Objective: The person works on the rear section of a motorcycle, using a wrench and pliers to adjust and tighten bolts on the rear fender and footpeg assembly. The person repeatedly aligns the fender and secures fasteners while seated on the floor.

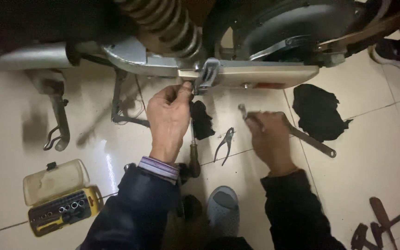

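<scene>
A motorcycle's rear end fills the top of the view, with a coil shock absorber (170, 25) and a grey swing arm (260, 74) running to the right. My left hand (168, 118) reaches up to the arm's bracket (208, 74), fingertips pinched at a small part there. My right hand (268, 139) is blurred and closed around a long metal wrench (313, 141), whose ends stick out on both sides of the hand. Between my hands lie pliers (225, 144) and a screwdriver with a brown handle (194, 157) on the tiled floor.
An open yellow socket set case (61, 199) lies at lower left. Black rags (318, 111) (202, 120) rest on the tiles. The stand (59, 122) hangs at left. Dark flat tools (380, 222) sit at lower right. A grey slipper (223, 208) shows at the bottom, another shoe (394, 51) at upper right.
</scene>
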